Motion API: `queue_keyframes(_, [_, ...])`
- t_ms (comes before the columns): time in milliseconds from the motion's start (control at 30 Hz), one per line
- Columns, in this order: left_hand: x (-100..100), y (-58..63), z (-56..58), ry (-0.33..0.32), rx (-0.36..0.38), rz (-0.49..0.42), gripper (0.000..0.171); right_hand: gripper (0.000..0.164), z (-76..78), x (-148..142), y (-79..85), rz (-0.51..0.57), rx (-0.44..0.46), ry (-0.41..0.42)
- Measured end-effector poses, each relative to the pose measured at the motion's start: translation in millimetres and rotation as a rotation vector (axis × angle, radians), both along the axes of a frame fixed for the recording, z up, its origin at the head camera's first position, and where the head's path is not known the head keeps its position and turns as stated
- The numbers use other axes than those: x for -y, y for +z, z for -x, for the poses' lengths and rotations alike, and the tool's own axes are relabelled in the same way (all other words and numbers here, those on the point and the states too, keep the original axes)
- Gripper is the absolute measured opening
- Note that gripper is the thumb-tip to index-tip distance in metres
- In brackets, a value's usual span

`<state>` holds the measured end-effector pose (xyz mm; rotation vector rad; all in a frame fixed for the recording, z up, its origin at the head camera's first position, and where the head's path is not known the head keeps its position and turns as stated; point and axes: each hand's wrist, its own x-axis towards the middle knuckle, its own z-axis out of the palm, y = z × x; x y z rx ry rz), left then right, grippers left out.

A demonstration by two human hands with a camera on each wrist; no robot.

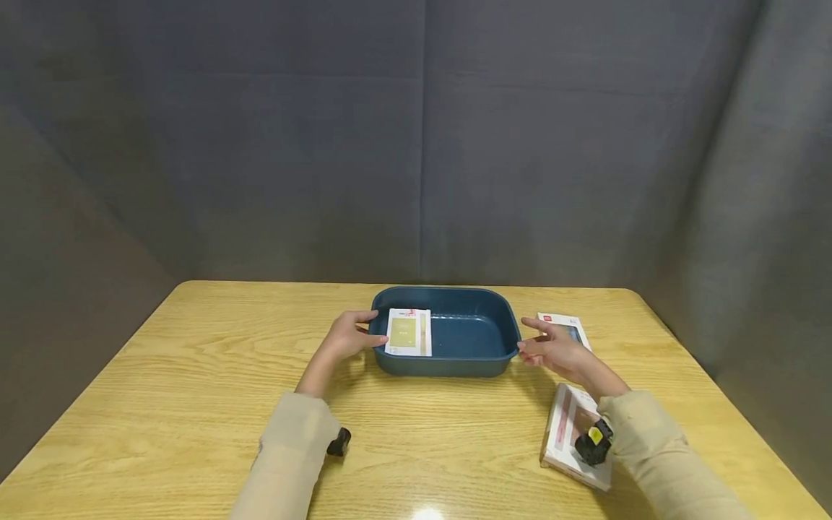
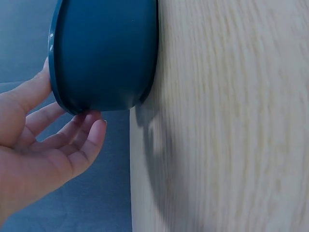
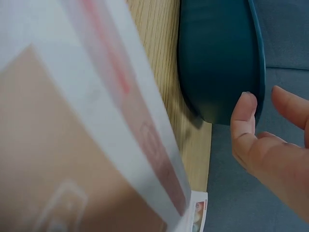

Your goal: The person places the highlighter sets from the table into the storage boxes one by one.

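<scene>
A dark blue rectangular basin (image 1: 464,367) sits on the wooden table, toward the far edge. Inside, at its left end, is a white box (image 1: 409,352) with a yellow-green panel. My left hand (image 1: 347,336) grips the basin's left end, thumb over the rim and fingers against the outer wall. The left wrist view shows those fingers (image 2: 91,140) bent at the wall. At the opposite end is my right hand (image 1: 555,352), its fingertips right by the rim and the thumb spread away from the fingers (image 3: 244,116).
A white box (image 1: 557,440) with a pink stripe and brown panel lies under my right wrist and looms large in the right wrist view. Farther back, another white box (image 1: 583,334) with a blue picture is partly hidden by my right hand. A grey curtain (image 1: 416,144) hangs behind.
</scene>
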<state>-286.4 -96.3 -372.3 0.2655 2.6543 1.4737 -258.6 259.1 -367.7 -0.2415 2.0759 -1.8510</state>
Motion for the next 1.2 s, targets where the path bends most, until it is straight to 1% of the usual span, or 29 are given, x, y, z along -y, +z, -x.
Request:
queue_keyframes(133, [2.9,0.1,0.0,-0.008,0.004,-0.020,0.057,0.064,-4.4,-2.6,4.2,-0.048,-0.041,-0.003])
queue_keyframes(300, [4.4,-1.1,1.5,0.004,0.021,-0.031,0.057,0.059,-11.2,-7.1,6.8,-0.102,-0.090,-0.005])
queue_keyframes(600, [2.6,-3.5,3.2,0.039,0.047,-0.034,0.057,0.058,-21.4,-14.4,3.4,-0.242,-0.114,-0.038])
queue_keyframes(833, [0.8,-2.2,3.9,0.028,0.039,-0.034,0.057,0.053,-36.7,-19.4,4.4,-0.333,-0.185,-0.034])
queue_keyframes(1033, [0.1,-2.4,4.7,0.031,0.038,-0.025,0.057,0.051,-49.7,-23.6,4.7,-0.385,-0.229,-0.035])
queue_keyframes(1200, [0.0,-2.8,2.9,0.037,0.041,-0.027,0.057,0.050,-60.6,-26.9,-0.2,-0.497,-0.285,-0.054])
